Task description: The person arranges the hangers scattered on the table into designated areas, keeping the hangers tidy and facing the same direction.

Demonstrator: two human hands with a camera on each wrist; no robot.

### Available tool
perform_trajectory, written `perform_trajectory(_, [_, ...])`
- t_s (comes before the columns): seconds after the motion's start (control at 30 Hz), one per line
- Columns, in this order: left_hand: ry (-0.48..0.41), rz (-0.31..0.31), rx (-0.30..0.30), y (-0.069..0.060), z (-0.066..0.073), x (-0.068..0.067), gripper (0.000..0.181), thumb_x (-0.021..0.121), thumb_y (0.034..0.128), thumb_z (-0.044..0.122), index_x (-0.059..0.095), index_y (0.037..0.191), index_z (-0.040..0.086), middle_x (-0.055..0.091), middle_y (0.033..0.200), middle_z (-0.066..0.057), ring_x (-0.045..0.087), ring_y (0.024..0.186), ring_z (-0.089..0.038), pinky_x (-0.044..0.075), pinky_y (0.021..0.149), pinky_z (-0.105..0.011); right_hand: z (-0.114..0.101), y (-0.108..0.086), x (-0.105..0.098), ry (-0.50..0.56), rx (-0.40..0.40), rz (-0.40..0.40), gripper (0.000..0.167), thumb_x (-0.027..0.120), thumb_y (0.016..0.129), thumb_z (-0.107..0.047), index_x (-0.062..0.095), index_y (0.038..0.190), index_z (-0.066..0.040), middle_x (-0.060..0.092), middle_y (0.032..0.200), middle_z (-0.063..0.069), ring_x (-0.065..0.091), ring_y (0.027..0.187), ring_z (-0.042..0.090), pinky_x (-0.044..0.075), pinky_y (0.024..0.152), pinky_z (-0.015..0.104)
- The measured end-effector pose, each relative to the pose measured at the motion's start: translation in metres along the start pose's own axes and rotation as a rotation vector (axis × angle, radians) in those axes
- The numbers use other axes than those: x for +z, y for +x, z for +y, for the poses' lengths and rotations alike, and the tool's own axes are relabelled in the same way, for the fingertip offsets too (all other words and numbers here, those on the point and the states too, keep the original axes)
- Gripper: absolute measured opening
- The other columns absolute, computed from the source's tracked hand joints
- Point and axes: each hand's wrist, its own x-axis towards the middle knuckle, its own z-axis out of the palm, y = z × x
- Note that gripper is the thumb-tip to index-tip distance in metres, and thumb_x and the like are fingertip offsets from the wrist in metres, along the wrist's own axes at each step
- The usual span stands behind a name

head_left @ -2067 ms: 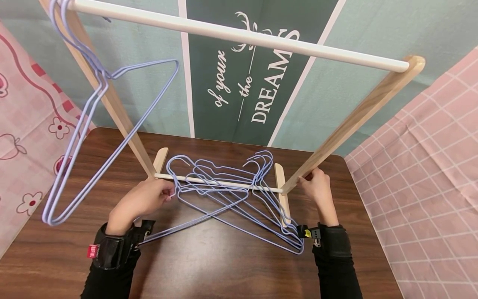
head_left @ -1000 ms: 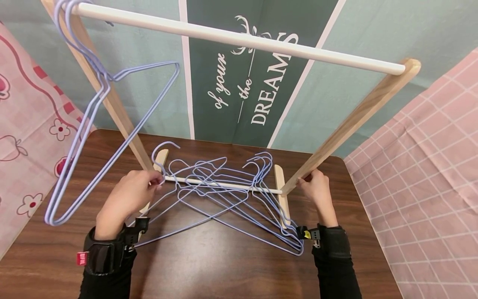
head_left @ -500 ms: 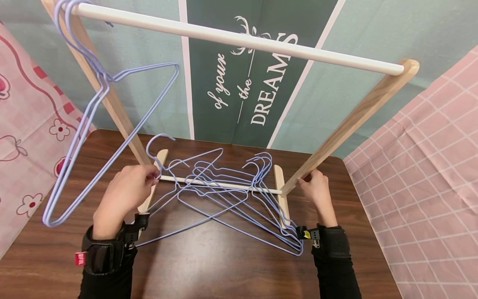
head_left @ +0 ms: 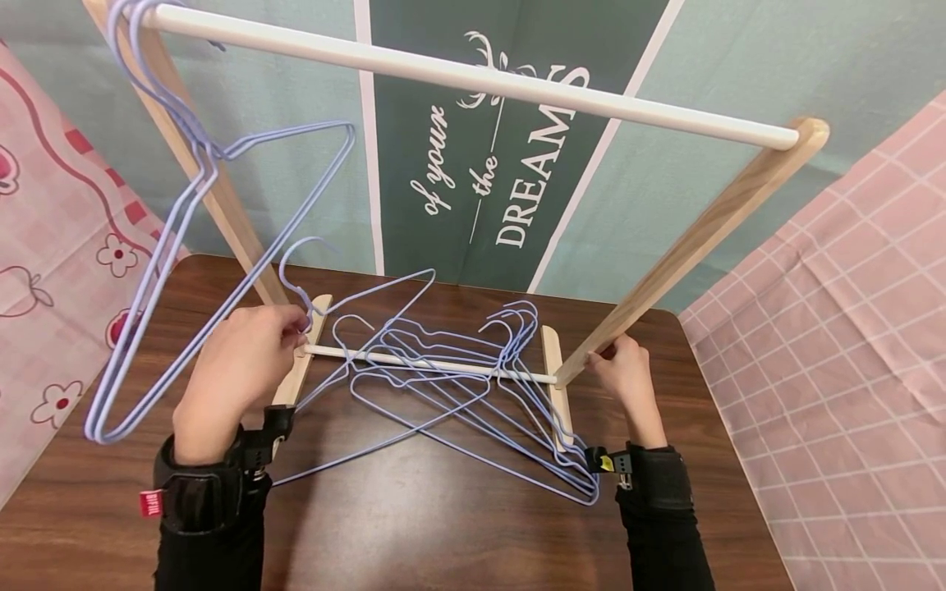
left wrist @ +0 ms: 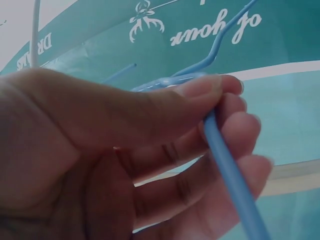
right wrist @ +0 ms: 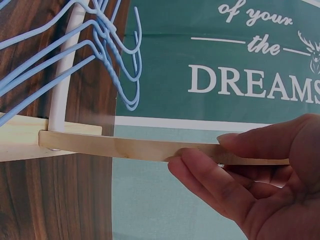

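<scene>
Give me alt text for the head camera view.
The left hand pinches a lavender clothes hanger below its hook and the right hand grips a wooden rack upright; other hangers hang from the top rod or lie overlapping below.

Blk sleeves [head_left: 210, 562], blk wrist cuffs [head_left: 198, 499], red tag [head_left: 151, 503] (L).

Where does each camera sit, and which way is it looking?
Head: worn on the head, looking forward and down at the rack and table; both hands and black sleeves show.
Left wrist: worn there, looking past the left hand, which pinches a hanger; only that hand shows.
Right wrist: worn there, looking past the right hand, which grips a wooden post; only that hand shows.
Shared: head and right wrist views both show "DREAMS" on the green cloth.
</scene>
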Motion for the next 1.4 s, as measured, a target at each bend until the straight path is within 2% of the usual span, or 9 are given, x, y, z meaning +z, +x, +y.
perform_trajectory(0.13, [0.0,0.034,0.017,0.001,0.001,-0.005,0.004,0.06,0.0791,0.003,0.063,0.079,0.005,0.058,0.068,-0.01,0.051,0.058,-0.031,0.037,0.054,-0.045,0.0,0.001,0.001,0.0,-0.006,0.006,0.021,0.059,0.083,-0.004,0.057,0.096,0.012,0.061,0.079,0.025,0.06,0.067,0.033,0.043,0.052,0.031])
perform_trajectory(0.33, [-0.005,0.031,-0.035,0.003,0.005,-0.015,0.01,0.057,0.079,0.002,0.064,0.082,0.008,0.059,0.073,-0.014,0.051,0.057,-0.035,0.036,0.049,-0.048,0.0,0.001,0.002,0.008,-0.003,0.002,0.021,0.058,0.083,-0.004,0.057,0.096,0.012,0.061,0.079,0.025,0.059,0.067,0.032,0.043,0.052,0.03])
perform_trajectory(0.63, [0.006,0.099,-0.039,0.003,0.009,-0.027,0.009,0.058,0.0809,0.003,0.064,0.084,0.007,0.059,0.072,-0.013,0.051,0.058,-0.037,0.036,0.046,-0.049,0.0,0.001,0.002,-0.007,-0.007,0.009,0.021,0.059,0.083,-0.005,0.057,0.095,0.012,0.061,0.079,0.024,0.059,0.066,0.031,0.042,0.052,0.03])
perform_trajectory(1.03, [0.04,0.167,-0.027,0.006,0.017,-0.041,0.009,0.056,0.083,0.005,0.064,0.086,0.006,0.06,0.077,-0.016,0.051,0.06,-0.041,0.034,0.049,-0.053,0.001,0.0,0.002,-0.002,-0.003,0.006,0.021,0.059,0.084,-0.004,0.056,0.096,0.013,0.06,0.079,0.025,0.059,0.066,0.032,0.043,0.051,0.03])
perform_trajectory(1.23, [0.059,0.244,0.024,0.009,0.018,-0.048,0.009,0.056,0.0815,0.002,0.065,0.085,0.002,0.062,0.075,-0.016,0.051,0.06,-0.039,0.035,0.055,-0.05,0.002,0.001,0.003,-0.011,-0.02,0.029,0.02,0.059,0.082,-0.004,0.057,0.094,0.012,0.061,0.078,0.025,0.059,0.065,0.032,0.043,0.051,0.03])
perform_trajectory(1.4, [0.074,0.292,0.037,0.01,0.016,-0.055,0.013,0.054,0.0792,-0.001,0.066,0.085,0.002,0.061,0.071,-0.014,0.047,0.056,-0.038,0.033,0.052,-0.048,0.001,0.001,0.002,-0.015,-0.02,0.024,0.02,0.06,0.083,-0.004,0.057,0.094,0.012,0.061,0.078,0.025,0.059,0.065,0.032,0.043,0.052,0.031])
